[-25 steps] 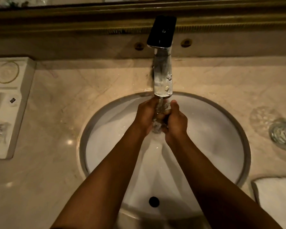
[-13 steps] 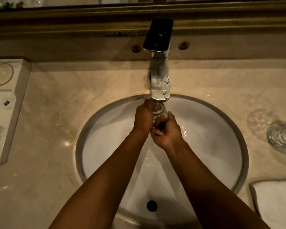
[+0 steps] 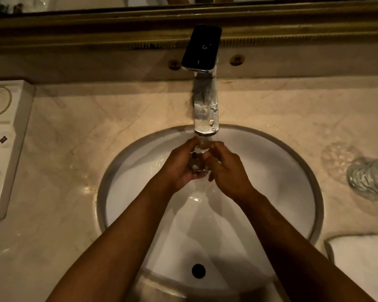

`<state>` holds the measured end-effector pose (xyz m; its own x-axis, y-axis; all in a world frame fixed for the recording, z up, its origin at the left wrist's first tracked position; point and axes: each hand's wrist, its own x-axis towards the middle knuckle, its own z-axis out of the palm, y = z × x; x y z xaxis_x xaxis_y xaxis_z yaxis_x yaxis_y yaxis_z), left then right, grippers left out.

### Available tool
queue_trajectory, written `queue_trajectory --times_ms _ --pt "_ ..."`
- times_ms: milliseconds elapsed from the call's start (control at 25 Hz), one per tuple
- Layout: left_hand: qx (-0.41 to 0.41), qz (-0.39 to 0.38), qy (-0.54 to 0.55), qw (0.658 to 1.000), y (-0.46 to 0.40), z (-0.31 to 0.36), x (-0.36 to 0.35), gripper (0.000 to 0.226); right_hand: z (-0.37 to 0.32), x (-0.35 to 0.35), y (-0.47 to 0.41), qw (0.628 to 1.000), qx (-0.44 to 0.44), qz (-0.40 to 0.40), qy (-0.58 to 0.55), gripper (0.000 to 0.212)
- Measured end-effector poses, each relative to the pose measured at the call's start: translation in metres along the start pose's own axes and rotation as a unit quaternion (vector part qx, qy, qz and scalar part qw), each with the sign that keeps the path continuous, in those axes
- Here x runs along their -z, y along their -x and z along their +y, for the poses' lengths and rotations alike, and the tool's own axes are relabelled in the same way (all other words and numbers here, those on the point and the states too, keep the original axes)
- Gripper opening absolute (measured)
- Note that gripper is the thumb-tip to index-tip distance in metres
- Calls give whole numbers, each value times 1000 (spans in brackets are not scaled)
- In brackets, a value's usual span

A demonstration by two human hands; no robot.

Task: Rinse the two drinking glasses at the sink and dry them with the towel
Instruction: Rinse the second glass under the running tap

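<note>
A clear drinking glass (image 3: 196, 159) sits between both hands under the faucet spout (image 3: 206, 110), with water running onto it. My left hand (image 3: 180, 165) curls round its left side and my right hand (image 3: 227, 168) curls round its right side, so most of the glass is hidden. Both hands are over the white round sink (image 3: 282, 192). The second glass (image 3: 369, 178), clear and patterned, stands on the counter at the far right, cut by the frame edge. A white folded towel (image 3: 362, 264) lies at the lower right.
The marble counter (image 3: 70, 171) surrounds the basin. A white amenity tray (image 3: 2, 149) lies at the left edge. The black faucet handle (image 3: 202, 47) sticks out over the spout. A dark drain hole (image 3: 198, 270) shows at the basin's near side.
Both hands have shifted around the glass under the stream; my right hand moved from under and in front of it to its right side. The second glass and towel stayed put.
</note>
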<state>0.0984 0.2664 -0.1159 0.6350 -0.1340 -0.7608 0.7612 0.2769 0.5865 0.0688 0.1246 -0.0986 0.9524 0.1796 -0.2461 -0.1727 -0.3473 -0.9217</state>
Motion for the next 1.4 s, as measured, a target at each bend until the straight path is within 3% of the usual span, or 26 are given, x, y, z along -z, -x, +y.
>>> queue_trajectory --times_ms 80,160,240,320,400,520,680,720,800,880,1040,1200,1320,1400 --pt "39 9 111 993 -4 -4 1 30 1 -2 -1 991 54 -55 111 31" --pt "47 22 142 989 -13 -13 1 34 -1 -4 2 992 69 -41 98 29" --pt "41 13 163 986 -18 -16 0 39 -2 -3 2 997 68 35 35 21" --pt "37 -8 179 983 -20 -14 -4 40 1 1 -3 987 64 137 48 15" --pt "36 -1 162 986 -21 -12 -9 37 2 3 -10 981 6 189 50 28" --pt "42 -19 163 985 -17 -10 -11 35 6 4 -17 984 -112 141 1 39" --pt "11 -15 98 995 -7 -8 -4 39 9 3 -14 985 -157 69 -32 13" --pt "9 6 65 998 -4 -10 -1 39 9 3 -13 978 -195 52 -56 10" --pt "14 45 -33 998 4 -19 7 47 4 2 -12 953 -283 18 -105 25" --pt "37 60 -106 992 20 -28 14 55 -3 3 -9 928 -361 -31 -87 38" --pt "61 39 -60 996 56 -39 13 68 -16 3 6 887 -432 -148 -71 31" --pt "30 9 -37 999 77 -40 12 78 -22 7 21 861 -455 -114 -195 26" --pt "81 49 -1 995 82 -33 14 76 -28 4 28 867 -432 -33 -245 27" --pt "120 55 42 990 90 -28 14 82 -38 0 37 877 -417 -20 -239 27"
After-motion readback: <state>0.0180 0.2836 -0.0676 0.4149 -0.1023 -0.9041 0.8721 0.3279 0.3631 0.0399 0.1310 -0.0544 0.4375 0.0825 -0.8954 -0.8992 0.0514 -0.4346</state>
